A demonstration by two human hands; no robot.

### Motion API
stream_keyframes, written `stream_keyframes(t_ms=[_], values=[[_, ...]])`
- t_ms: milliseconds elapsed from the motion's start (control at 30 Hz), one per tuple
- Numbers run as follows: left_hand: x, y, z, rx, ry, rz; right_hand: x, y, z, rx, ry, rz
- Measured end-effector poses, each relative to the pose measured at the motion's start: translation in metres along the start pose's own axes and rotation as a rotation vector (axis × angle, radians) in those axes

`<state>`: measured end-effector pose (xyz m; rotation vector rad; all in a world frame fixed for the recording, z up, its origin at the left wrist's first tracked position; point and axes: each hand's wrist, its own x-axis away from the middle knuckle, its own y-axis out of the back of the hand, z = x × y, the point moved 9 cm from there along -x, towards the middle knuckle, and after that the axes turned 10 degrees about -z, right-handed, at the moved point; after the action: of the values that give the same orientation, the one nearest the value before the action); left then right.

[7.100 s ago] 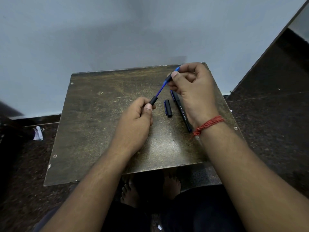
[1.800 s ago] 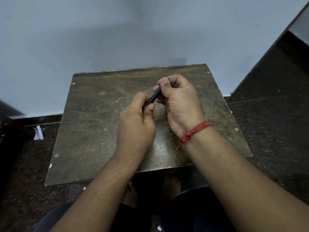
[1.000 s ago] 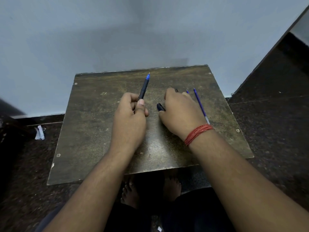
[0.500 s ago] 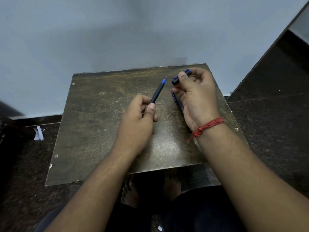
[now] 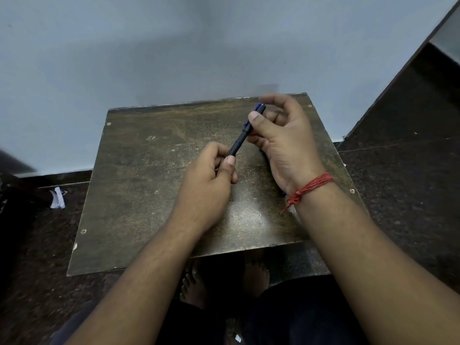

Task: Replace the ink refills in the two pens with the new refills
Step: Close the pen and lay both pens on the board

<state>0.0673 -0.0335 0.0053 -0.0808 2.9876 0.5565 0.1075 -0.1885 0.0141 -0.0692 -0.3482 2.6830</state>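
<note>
A black pen (image 5: 240, 140) with a blue-trimmed cap (image 5: 257, 112) on its far end is held above the small brown table (image 5: 149, 183). My left hand (image 5: 211, 180) grips the pen's near end. My right hand (image 5: 281, 138) pinches the capped far end between thumb and fingers. A red thread band circles my right wrist. The second pen and the loose refills lie hidden under my right hand; only a dark tip (image 5: 284, 193) shows by the wrist.
The table stands against a pale blue wall (image 5: 174, 46) on a dark speckled floor. A white paper scrap (image 5: 57, 197) lies on the floor at the left. My bare feet (image 5: 224, 285) show below the table's near edge.
My right hand picked the cap up off the table and brought it onto the pen's blue tip. The pen now shows capped, with both hands on it.
</note>
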Motion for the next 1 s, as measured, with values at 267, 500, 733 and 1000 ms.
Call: stream_keyframes(t_ms=[267, 500, 733, 1000], values=[[-0.002, 0.008, 0.006, 0.007, 0.001, -0.066, 0.014, -0.016, -0.008, 0.088, 0.026, 0.043], [-0.002, 0.011, 0.01, -0.016, -0.033, -0.094, 0.022, -0.02, -0.006, 0.177, 0.075, 0.013], [-0.007, 0.011, 0.01, 0.015, -0.002, -0.158, 0.034, -0.031, -0.01, 0.401, 0.14, 0.022], [-0.002, 0.003, 0.006, -0.071, -0.052, -0.112, 0.027, -0.023, -0.012, 0.497, 0.081, -0.023]])
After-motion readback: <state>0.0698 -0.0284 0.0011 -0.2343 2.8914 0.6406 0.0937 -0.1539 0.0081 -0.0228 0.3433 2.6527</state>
